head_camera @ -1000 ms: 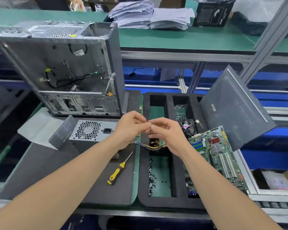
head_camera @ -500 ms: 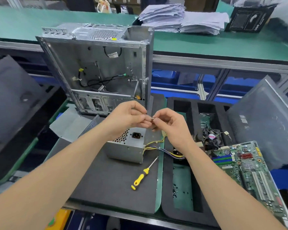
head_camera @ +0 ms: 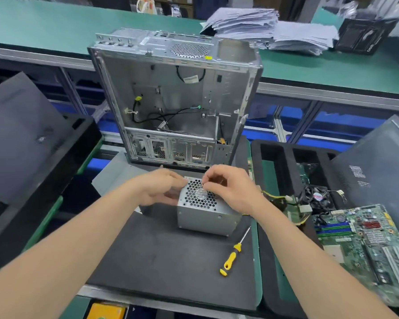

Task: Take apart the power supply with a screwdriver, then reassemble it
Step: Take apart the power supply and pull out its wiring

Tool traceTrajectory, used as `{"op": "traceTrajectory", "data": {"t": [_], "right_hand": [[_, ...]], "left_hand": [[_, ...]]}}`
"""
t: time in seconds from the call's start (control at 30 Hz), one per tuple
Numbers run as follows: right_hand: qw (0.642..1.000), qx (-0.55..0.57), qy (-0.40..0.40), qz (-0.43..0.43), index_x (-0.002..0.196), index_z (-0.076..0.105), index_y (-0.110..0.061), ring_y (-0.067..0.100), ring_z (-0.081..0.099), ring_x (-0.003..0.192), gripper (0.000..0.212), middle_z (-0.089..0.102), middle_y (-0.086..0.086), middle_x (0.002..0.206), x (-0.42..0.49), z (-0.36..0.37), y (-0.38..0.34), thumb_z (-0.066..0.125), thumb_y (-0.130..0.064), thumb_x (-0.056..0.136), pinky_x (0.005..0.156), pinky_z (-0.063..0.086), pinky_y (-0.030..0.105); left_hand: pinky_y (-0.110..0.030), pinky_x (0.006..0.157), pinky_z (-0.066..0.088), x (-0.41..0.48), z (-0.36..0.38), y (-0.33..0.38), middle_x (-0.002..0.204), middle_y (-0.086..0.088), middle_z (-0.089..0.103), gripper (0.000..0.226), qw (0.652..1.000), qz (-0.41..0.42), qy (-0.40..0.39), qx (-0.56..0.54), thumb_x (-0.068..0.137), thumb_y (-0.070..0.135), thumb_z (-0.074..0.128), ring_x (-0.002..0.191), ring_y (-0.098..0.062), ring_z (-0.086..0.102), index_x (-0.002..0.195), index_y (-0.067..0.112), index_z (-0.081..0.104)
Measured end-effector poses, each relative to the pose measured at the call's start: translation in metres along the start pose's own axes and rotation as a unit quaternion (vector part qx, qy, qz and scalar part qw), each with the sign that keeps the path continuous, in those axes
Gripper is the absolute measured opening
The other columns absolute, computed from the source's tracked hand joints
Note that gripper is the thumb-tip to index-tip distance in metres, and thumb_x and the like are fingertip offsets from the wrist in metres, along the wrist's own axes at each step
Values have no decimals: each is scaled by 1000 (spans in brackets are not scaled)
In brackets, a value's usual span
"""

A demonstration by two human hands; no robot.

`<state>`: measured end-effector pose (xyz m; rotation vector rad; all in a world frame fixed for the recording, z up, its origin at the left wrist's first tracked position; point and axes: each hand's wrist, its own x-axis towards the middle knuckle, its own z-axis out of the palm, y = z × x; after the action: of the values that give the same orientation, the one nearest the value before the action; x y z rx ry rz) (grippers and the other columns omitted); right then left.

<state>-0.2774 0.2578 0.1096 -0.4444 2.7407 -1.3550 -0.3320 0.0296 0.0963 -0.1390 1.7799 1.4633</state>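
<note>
The grey metal power supply (head_camera: pixel 207 215) stands on the black foam mat (head_camera: pixel 161 261), its honeycomb fan grille facing up. My left hand (head_camera: pixel 161 188) rests against the box's left side with fingers relaxed. My right hand (head_camera: pixel 230 187) hovers over the grille's far edge and pinches a small screw between thumb and fingertips. A yellow-handled screwdriver (head_camera: pixel 234 254) lies on the mat to the right of the box, untouched. The supply's yellow and black cables (head_camera: pixel 276 199) trail right into the foam tray.
An open, gutted computer case (head_camera: pixel 177 100) stands upright just behind the supply. At the right a black foam tray (head_camera: pixel 260 226) holds a motherboard (head_camera: pixel 366 238) and a fan (head_camera: pixel 318 196). A grey side panel (head_camera: pixel 378 162) leans at far right. Paper stacks (head_camera: pixel 270 28) lie on the back bench.
My view has swung left. The power supply now stands with its grille up. Both hands have come down from mid-air onto it, the right still pinching the screw.
</note>
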Motion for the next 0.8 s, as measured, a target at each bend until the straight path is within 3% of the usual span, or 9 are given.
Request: {"op": "traceTrajectory", "data": {"t": [0.13,0.23,0.4,0.5,0.67,0.8], "right_hand": [[990,-111,-78,-25,94,76,-22,8,60,87,5,69,-6,93,11,19,-23,77,-17,93,81,46,21],[979,-162,-116,-41,94,76,-23,10,56,89,3,66,-6,94,14,30,-32,76,-20,94,84,45,28],[968,-215,-128,-37,98,74,-20,14,56,94,2,63,-5,98,14,32,-40,73,-20,96,88,46,34],[960,-241,-137,-38,98,73,-18,11,53,92,3,59,-7,97,13,29,-43,70,-16,97,88,46,32],[942,-297,-154,-34,102,69,-19,20,58,102,6,56,-7,104,15,30,-51,63,-18,101,88,50,44],[919,-351,-168,-59,106,64,-22,23,60,103,6,57,-5,109,14,32,-55,59,-24,105,82,52,43]], "left_hand": [[-25,77,59,-4,-11,-8,92,-9,74,17,998,0,-56,-7,103,18,63,83,-15,70,106,4,72],[-23,66,54,-10,-17,-7,76,-5,67,6,995,16,-79,58,97,13,67,73,-16,66,97,7,70],[-20,61,47,-16,-19,-11,61,3,62,9,993,17,-103,51,98,3,64,68,-15,63,105,8,66],[-22,64,51,-15,-17,-16,70,-2,67,11,995,11,-95,8,98,-1,64,68,-15,66,103,9,66],[-26,73,56,-16,-17,-17,86,-12,67,12,995,17,-98,-11,99,-4,62,78,-22,72,106,5,63],[-29,81,55,-17,-18,-15,87,-9,69,18,990,30,-138,-5,96,-7,64,86,-25,70,111,2,65]]}}
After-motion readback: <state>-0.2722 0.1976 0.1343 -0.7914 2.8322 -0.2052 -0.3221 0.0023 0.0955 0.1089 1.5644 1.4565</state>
